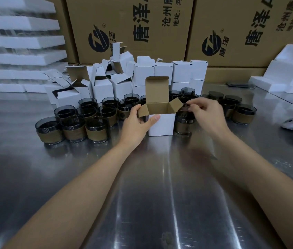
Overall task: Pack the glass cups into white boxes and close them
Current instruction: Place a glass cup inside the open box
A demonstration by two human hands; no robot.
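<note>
Behind the right flap of the box (162, 124), the right hand (205, 112) curls blurred fingertips over a cup (184, 123); I cannot tell whether they hold it. Cartons (129, 27) are cut off above. Foam slabs (20, 42) line the steel table's (160, 194) left edge; cups (97, 129) and boxes (179, 72) crowd mid-table. The left hand (138, 121) grips the open box at the table's middle, thumb on its front.

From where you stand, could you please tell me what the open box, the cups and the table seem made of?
Open box: thin cardboard, matte white outside, raw brown on its flaps. Cups: smoky glass, glossy, see-through; tan bands, perhaps cork or leather. Table: probably stainless steel, with streaky reflections.
</note>
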